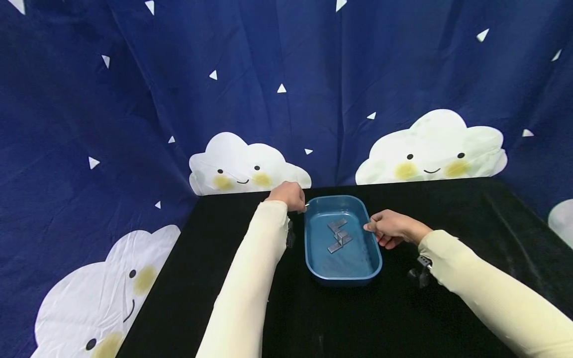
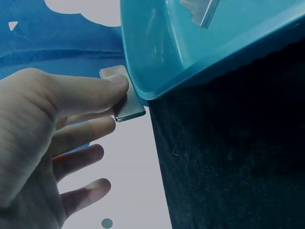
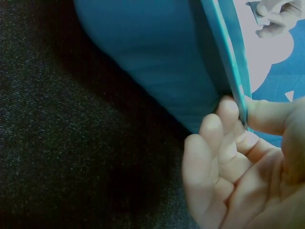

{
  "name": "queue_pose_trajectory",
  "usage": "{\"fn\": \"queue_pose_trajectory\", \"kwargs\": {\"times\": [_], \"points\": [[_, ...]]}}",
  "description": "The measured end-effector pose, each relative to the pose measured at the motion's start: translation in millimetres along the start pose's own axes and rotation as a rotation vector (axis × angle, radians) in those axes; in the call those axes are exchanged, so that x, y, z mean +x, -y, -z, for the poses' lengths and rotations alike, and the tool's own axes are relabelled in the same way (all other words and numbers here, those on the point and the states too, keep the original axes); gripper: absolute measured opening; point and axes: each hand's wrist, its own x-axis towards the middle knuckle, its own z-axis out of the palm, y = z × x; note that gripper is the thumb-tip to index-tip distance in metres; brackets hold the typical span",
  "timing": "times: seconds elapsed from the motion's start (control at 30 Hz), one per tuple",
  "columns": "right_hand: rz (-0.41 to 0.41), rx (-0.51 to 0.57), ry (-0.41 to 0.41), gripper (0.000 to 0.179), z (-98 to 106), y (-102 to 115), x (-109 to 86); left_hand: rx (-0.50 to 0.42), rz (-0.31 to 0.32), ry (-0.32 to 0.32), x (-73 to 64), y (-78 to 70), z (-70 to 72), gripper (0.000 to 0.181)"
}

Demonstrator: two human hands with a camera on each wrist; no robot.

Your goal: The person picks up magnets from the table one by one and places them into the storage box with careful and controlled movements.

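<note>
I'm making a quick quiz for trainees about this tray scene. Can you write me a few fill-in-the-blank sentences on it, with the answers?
1. The left hand pinches a small flat piece of ____ beside the tray.
2. The right hand holds the ____ of the blue tray.
3. The tray stands on a ____ tablecloth.
4. Metal brackets lie ____ the tray.

Missing words: metal; rim; black; inside

A dark blue curtain (image 1: 286,74) hangs in soft folds behind and to both sides, scattered with small white triangles (image 1: 281,88) and printed with smiling white clouds (image 1: 431,149) that have yellow cheeks. In front of it stands a table (image 1: 447,308) covered in black, felt-like cloth, evenly lit without strong shadows.
</note>
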Motion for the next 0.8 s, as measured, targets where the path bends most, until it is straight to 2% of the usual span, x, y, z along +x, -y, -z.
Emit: {"fn": "queue_pose_trajectory", "kwargs": {"times": [0.2,0.5,0.8], "points": [[-0.005,-0.003,0.012,0.024,0,1,0.5,0.034,-0.009,0.003,1.9,-5.1,-0.1,0.04],[0.014,0.003,0.005,0.024,1,6,-0.7,0.099,-0.049,-0.001,-2.5,-15.9,1.5,0.033],[-0.003,0.006,0.017,0.024,3,3,0.0,0.199,-0.031,-0.027,-0.7,-22.2,-12.0,0.01]]}}
